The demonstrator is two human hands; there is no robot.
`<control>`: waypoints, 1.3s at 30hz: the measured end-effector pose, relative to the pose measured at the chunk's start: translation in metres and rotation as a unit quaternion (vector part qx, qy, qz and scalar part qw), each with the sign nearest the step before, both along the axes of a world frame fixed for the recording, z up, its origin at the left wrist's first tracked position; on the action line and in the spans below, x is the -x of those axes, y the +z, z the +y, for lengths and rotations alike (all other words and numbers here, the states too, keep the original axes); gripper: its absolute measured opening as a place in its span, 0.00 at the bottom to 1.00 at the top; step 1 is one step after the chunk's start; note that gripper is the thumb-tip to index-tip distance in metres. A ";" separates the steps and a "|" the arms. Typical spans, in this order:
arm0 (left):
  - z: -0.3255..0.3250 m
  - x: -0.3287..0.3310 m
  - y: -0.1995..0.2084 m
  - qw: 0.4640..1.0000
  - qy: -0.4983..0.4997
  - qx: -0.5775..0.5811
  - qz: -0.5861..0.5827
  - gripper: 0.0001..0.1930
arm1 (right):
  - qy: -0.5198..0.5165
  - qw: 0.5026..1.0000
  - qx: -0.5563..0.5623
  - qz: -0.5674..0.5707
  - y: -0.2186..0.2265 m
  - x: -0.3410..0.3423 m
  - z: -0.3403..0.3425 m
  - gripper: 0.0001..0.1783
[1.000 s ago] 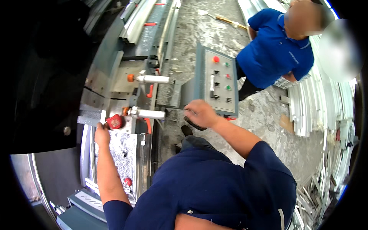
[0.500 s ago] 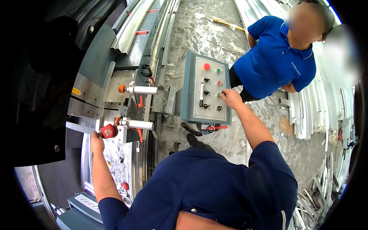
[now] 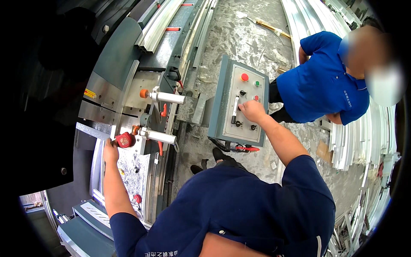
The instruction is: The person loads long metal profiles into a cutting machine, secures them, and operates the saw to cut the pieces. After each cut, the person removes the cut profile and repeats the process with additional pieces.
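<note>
My left hand (image 3: 111, 151) is at the machine on the left, its fingers curled at the end of a silver metal strip (image 3: 92, 131). A red tape measure (image 3: 124, 139) lies right beside the fingertips; what the fingers grip is hidden. My right hand (image 3: 252, 110) reaches over a grey control panel (image 3: 228, 131), its fingertips closed around a selector knob that they cover. Next to those fingertips, a white marker with a black cap (image 3: 235, 109) lies on the panel. A red mushroom button (image 3: 244, 77) and a green button (image 3: 257, 83) sit at its far end.
Two silver clamp cylinders (image 3: 170, 98) with orange tips stand on the machine. Long aluminium profiles (image 3: 160, 25) lie on its far bed. Another person in a blue shirt (image 3: 325, 81) stands beyond the panel. More profiles (image 3: 349, 141) are stacked at the right.
My right hand has moved left across the panel, from the green button to the selector knob by the marker. My left hand stays beside the tape measure. The whole view has shifted slightly.
</note>
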State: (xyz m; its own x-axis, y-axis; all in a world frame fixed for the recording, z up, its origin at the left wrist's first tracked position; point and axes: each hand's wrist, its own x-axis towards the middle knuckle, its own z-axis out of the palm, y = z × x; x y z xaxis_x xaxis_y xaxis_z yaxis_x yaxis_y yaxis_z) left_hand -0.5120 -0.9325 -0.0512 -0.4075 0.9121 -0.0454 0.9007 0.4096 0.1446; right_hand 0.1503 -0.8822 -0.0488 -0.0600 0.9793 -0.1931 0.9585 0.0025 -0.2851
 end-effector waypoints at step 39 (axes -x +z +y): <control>-0.006 -0.012 0.017 0.999 0.044 0.028 -0.006 0.15 | -0.287 0.823 0.261 0.415 -0.053 -0.090 -0.021 0.18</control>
State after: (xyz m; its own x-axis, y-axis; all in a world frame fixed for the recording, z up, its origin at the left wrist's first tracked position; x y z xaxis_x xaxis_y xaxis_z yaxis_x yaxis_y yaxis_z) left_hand -0.4997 -0.9381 -0.0343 -0.4856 0.8683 -0.1016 0.8588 0.4955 0.1302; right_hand 0.2408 -0.9034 -0.1015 0.0602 0.6892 -0.7220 0.2344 -0.7129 -0.6610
